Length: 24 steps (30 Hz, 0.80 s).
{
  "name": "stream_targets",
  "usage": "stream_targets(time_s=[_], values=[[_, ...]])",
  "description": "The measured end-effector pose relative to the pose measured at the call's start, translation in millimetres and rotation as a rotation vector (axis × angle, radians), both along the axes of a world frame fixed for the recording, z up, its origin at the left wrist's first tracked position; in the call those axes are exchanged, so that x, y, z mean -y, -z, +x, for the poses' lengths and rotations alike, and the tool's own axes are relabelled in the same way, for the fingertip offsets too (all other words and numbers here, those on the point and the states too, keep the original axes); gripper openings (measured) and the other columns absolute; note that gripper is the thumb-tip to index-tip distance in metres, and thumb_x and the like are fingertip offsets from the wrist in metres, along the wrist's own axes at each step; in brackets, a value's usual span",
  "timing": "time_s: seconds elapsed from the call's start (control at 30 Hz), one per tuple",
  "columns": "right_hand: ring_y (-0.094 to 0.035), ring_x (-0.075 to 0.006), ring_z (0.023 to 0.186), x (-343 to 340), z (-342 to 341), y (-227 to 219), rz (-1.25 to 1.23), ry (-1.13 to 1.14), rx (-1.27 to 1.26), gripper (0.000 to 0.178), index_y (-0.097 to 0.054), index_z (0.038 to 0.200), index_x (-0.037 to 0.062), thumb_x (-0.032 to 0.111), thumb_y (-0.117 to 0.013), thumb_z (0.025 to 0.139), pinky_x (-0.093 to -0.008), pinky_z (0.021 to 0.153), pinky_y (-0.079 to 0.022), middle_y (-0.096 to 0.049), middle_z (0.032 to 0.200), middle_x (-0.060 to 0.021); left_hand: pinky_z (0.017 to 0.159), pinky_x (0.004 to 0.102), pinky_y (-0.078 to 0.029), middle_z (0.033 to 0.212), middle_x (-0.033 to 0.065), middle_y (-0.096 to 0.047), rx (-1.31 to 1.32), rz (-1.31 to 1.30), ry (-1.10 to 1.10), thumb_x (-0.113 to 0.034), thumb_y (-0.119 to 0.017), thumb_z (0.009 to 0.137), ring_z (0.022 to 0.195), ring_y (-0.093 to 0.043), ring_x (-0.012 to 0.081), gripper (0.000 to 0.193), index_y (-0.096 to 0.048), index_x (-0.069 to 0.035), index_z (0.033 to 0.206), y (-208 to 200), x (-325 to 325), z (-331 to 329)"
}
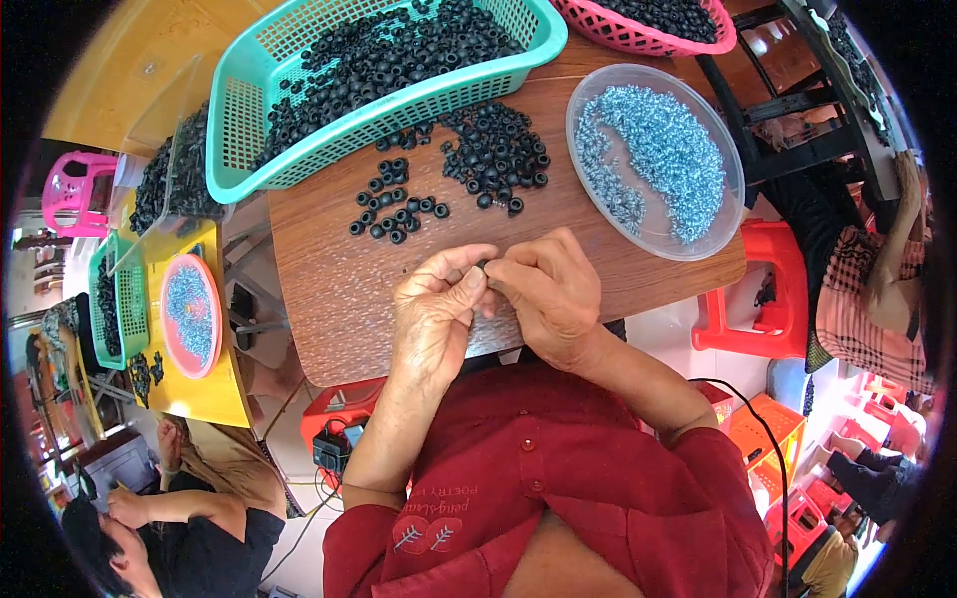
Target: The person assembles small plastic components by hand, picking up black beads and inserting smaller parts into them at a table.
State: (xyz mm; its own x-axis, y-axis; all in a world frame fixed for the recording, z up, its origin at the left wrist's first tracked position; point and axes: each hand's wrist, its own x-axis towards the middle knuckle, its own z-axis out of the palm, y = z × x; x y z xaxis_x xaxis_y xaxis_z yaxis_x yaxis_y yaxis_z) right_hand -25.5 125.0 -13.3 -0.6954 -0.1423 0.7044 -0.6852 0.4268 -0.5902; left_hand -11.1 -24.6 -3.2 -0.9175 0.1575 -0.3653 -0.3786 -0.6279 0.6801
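Two hands met over the brown wood-grain desk [329, 279]: I saw my left hand [436, 314] and right hand [551, 289] with fingers pinched shut on one small black rubber ring [482, 265], red stools [763, 289] around.

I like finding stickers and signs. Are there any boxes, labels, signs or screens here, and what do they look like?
No boxes, signs or screens show.
Shirt emblem: low on the person's red shirt, two small white leaf shapes on darker red rounds, with faint pale lettering above.
The teal basket, pink basket and clear round tray carry no labels.
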Motion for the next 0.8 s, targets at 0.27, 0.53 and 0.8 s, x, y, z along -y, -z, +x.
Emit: stream_targets(time_s=[0.27, 0.53, 0.8], values=[[-0.053, -0.023, 0.067, 6, 1, 1, -0.009, 0.034, 0.012, 0.024, -0.067, 0.085, 0.0045, -0.001, -0.068, 0.062, -0.0317, 0.055, -0.043, -0.059, 0.077, -0.0055, 0.057, 0.0268, -0.047, 0.087, 0.0082, -0.065, 0.01, 0.051, 0.052, -0.006, -0.064, 0.088, 0.067, -0.059, 0.0139, 0.022, -0.061, 0.005, 0.107, 7, 6, -2], [-0.054, -0.023, 0.069, 6, 2, 0, -0.003, 0.017, 0.025, 0.026, -0.068, 0.088, 0.0042, -0.004, -0.068, 0.063, -0.0317, 0.056, -0.044, -0.06, 0.079, -0.0064, 0.057, 0.0264, -0.047, 0.087, 0.0083, -0.065, 0.004, 0.063, 0.077, -0.006, -0.064, 0.089, 0.066, -0.059, 0.0139, 0.019, -0.06, 0.005, 0.104, 13, 11, -3], [-0.054, -0.0235, 0.07, 7, 2, 4, 0.01, 0.01, 0.045, 0.031, -0.068, 0.094, 0.0063, -0.004, -0.067, 0.065, -0.0323, 0.058, -0.044, -0.06, 0.08, -0.006, 0.058, 0.0274, -0.049, 0.087, 0.0086, -0.065, -0.029, 0.057, 0.021, -0.006, -0.063, 0.089, 0.067, -0.06, 0.0144, 0.018, -0.06, 0.004, 0.104, 11, 9, -2]])
